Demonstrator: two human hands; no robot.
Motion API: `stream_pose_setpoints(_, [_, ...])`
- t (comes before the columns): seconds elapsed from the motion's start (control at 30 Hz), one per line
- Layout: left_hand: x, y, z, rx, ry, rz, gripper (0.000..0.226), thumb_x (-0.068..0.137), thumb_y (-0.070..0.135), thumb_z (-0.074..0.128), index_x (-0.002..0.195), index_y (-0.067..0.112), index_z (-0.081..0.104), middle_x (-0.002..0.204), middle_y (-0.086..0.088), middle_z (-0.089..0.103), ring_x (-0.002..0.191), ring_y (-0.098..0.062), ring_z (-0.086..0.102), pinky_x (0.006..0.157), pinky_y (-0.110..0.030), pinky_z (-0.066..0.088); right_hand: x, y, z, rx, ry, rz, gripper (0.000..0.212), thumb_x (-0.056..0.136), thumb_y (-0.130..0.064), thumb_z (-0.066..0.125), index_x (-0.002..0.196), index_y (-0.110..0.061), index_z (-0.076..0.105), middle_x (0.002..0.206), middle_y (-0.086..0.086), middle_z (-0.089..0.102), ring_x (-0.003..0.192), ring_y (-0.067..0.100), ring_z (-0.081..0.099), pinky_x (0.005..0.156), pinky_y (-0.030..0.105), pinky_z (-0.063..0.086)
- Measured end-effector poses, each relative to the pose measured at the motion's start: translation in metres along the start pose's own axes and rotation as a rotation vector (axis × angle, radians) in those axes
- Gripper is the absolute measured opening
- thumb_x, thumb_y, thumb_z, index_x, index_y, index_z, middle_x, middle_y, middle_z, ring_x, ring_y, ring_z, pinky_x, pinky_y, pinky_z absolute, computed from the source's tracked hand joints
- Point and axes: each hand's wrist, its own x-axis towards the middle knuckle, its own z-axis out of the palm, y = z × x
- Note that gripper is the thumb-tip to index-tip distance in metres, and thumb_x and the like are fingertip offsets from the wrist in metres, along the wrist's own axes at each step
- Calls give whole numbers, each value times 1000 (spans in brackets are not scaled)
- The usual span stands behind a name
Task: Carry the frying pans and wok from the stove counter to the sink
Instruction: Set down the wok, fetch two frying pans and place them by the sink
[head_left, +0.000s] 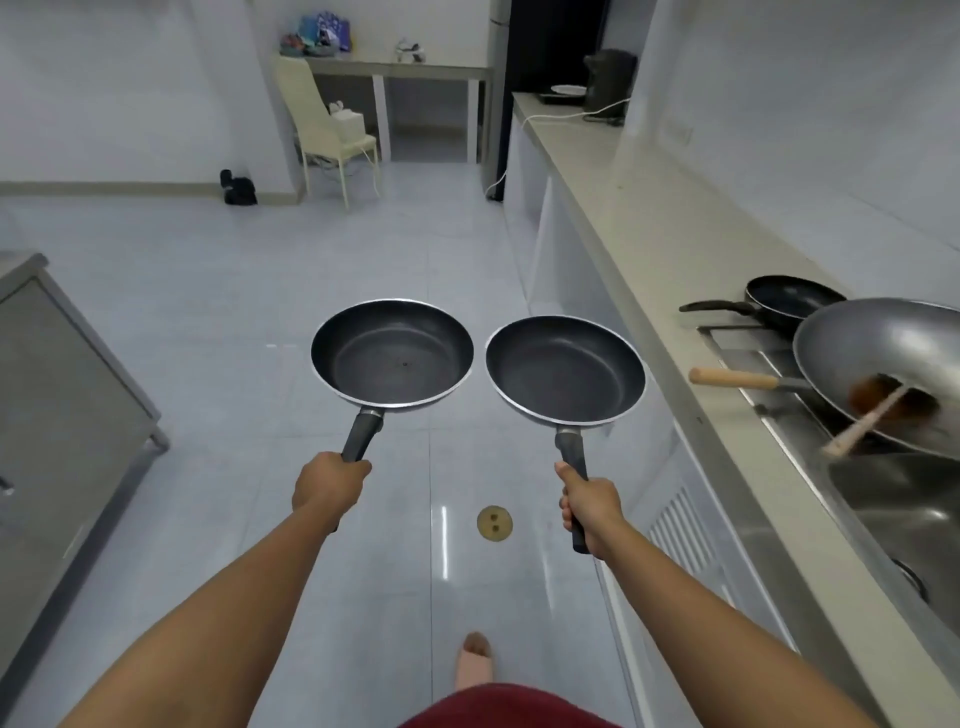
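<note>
My left hand (327, 486) grips the black handle of a dark non-stick frying pan (392, 356), held level over the floor. My right hand (592, 512) grips the handle of a second, similar frying pan (566, 371) beside it. On the right, a grey wok (883, 353) with a wooden handle rests tilted at the sink's edge, and a wooden spatula (865, 423) lies in it. Behind the wok a third black frying pan (792, 301) sits on the counter. The steel sink (893, 499) is at the lower right.
A long pale counter (613, 171) runs along the right wall, with a dark kettle (608, 83) and a cable at its far end. A grey steel cabinet (57, 395) stands at the left. A chair (322, 124) and a table are at the back. A floor drain (494, 524) lies ahead.
</note>
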Motion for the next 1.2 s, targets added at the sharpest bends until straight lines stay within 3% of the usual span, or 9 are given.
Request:
stream_pose_setpoints(0.53, [283,233,49,-75,-65,65,17,81,20,60,71,5,59,57,-10,56,46,-25,47,42,-22,36,250,-213,93,90,73,-26,42,91,-37,64,61,-11,50,43,0,47,35,15,40,41,24,39])
stream_pose_setpoints(0.67, [358,296,63,-74,-131,117,16,81,18,60,73,4,59,56,-9,54,43,-23,45,41,-21,35,306,-257,109,169,168,-2,39,90,-38,64,66,-10,52,50,4,50,39,17,42,44,26,41])
stream_pose_setpoints(0.83, [444,394,81,-23,-177,237,16,81,20,61,74,6,60,55,-8,55,44,-23,48,43,-22,36,379,-319,121,294,296,-3,40,90,-37,66,64,-9,52,46,4,49,35,15,41,37,23,38])
stream_pose_setpoints(0.97, [477,465,114,1,-261,318,14,77,19,60,70,7,60,50,-5,53,40,-23,46,43,-22,35,421,-350,115,355,420,8,44,89,-38,66,59,-10,50,37,1,47,32,16,39,39,26,37])
stream_pose_setpoints(1.07, [497,516,151,18,-320,391,16,77,21,61,70,6,60,52,-7,55,43,-24,48,44,-23,37,454,-367,98,394,488,33,44,88,-41,66,62,-10,50,41,3,48,35,18,41,44,29,38])
stream_pose_setpoints(1.2, [510,582,207,73,-406,482,18,80,23,61,72,6,60,58,-9,57,47,-25,50,44,-23,38,491,-386,65,407,615,24,42,88,-40,66,64,-9,52,43,4,49,30,17,41,39,24,37])
